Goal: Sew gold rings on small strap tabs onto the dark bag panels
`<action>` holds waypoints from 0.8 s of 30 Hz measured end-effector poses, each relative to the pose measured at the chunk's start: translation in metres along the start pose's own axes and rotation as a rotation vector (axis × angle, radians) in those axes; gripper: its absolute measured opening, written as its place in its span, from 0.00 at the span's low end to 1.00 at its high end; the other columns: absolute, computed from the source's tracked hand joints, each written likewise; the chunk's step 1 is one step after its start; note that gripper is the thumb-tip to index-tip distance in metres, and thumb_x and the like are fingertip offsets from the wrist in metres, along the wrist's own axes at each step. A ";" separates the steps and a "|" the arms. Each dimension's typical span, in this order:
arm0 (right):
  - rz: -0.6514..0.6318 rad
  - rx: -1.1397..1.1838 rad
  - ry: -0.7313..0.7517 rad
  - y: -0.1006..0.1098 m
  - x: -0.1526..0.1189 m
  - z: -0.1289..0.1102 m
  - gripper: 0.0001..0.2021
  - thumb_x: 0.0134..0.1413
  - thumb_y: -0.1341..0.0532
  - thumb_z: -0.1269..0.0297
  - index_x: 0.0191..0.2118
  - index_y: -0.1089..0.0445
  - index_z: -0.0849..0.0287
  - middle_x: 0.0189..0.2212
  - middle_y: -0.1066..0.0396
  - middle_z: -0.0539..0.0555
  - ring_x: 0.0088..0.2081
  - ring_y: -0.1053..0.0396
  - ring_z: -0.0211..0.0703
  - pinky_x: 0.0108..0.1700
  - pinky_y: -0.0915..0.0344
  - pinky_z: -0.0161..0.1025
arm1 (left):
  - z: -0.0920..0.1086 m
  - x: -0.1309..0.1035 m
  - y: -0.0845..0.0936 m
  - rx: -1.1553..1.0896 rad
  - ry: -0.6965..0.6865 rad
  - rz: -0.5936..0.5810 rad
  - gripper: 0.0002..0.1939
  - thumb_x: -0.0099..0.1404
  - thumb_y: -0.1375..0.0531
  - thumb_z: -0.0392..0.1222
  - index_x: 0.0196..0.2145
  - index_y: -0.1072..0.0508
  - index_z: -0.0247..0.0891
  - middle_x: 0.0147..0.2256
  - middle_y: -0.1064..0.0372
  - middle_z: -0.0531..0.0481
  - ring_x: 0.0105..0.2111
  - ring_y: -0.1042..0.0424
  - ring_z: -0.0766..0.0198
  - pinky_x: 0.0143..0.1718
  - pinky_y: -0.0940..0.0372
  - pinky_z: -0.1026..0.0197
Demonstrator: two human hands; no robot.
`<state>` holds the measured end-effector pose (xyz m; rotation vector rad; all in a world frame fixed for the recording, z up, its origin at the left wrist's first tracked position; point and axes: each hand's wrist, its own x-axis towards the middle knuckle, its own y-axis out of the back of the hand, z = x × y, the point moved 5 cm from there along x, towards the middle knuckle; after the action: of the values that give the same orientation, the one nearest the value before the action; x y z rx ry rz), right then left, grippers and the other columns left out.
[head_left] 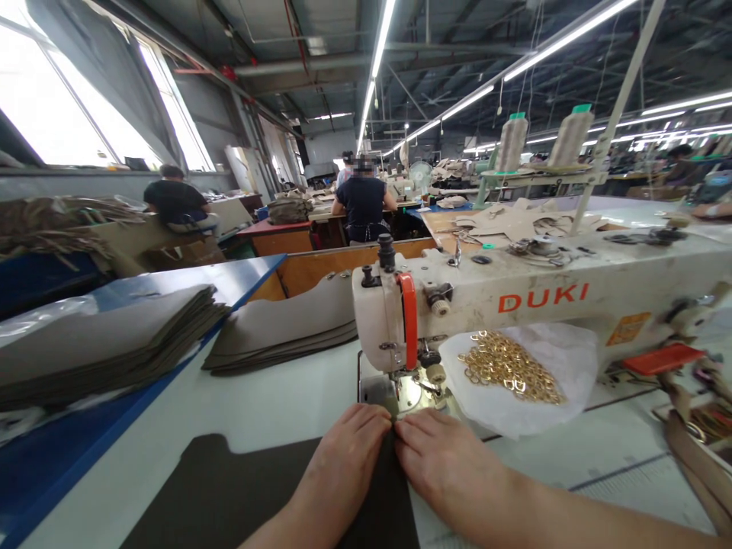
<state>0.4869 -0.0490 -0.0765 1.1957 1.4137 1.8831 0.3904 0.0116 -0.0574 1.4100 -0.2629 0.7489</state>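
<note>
A dark olive-grey fabric panel [274, 488] lies on the pale machine table, its narrow end up by the needle area of a white sewing machine [474, 297]. My left hand [351, 446] rests over the panel with its fingers closed at that end. Just across from it, my right hand [440, 454] is closed in a pinch on the panel's right edge, fingertips nearly touching the left ones. Between the fingertips shows a small olive bit [391, 408], too small to name. The presser foot [400, 385] stands just beyond my fingers.
Gold D-rings [508, 370] are heaped on white plastic [572, 396] beneath the machine arm. Stacked grey panels [286, 328] lie behind left, with another stack [108, 343] on a blue-edged table. Thread cones [512, 145] stand behind the machine. People [363, 202] sit farther off.
</note>
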 end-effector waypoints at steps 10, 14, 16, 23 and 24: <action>-0.032 0.021 -0.033 0.001 0.008 0.029 0.03 0.56 0.41 0.74 0.37 0.31 0.66 0.39 0.29 0.61 0.42 0.32 0.48 0.45 0.35 0.43 | -0.021 0.026 -0.015 -0.025 0.030 0.035 0.12 0.65 0.49 0.30 0.30 0.29 0.39 0.30 0.25 0.49 0.32 0.26 0.61 0.36 0.28 0.60; -0.016 0.047 -0.041 0.003 0.008 0.031 0.04 0.55 0.40 0.73 0.37 0.31 0.66 0.41 0.28 0.61 0.43 0.31 0.49 0.44 0.34 0.43 | -0.025 0.028 -0.015 -0.028 0.028 0.063 0.13 0.66 0.50 0.32 0.30 0.28 0.40 0.30 0.25 0.49 0.31 0.26 0.62 0.35 0.28 0.61; -0.015 0.039 -0.045 0.003 0.009 0.032 0.04 0.55 0.40 0.74 0.38 0.31 0.67 0.42 0.28 0.62 0.42 0.30 0.49 0.42 0.33 0.43 | -0.026 0.028 -0.013 -0.033 0.024 0.090 0.13 0.67 0.51 0.33 0.30 0.28 0.39 0.30 0.25 0.49 0.31 0.26 0.61 0.34 0.28 0.61; -0.004 0.043 -0.048 -0.001 0.010 0.035 0.04 0.57 0.42 0.75 0.38 0.32 0.67 0.41 0.29 0.63 0.42 0.30 0.49 0.42 0.33 0.44 | -0.028 0.029 -0.013 -0.033 0.052 0.079 0.13 0.67 0.51 0.34 0.30 0.27 0.39 0.30 0.25 0.49 0.32 0.26 0.62 0.37 0.28 0.61; -0.004 0.040 -0.046 -0.001 0.009 0.035 0.04 0.56 0.42 0.76 0.38 0.32 0.66 0.41 0.29 0.63 0.42 0.30 0.49 0.42 0.34 0.44 | -0.027 0.029 -0.013 -0.030 0.049 0.082 0.13 0.67 0.51 0.34 0.30 0.27 0.39 0.30 0.25 0.49 0.32 0.26 0.62 0.37 0.28 0.61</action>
<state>0.5121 -0.0240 -0.0714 1.2463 1.4338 1.8215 0.4132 0.0470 -0.0552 1.3576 -0.2942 0.8423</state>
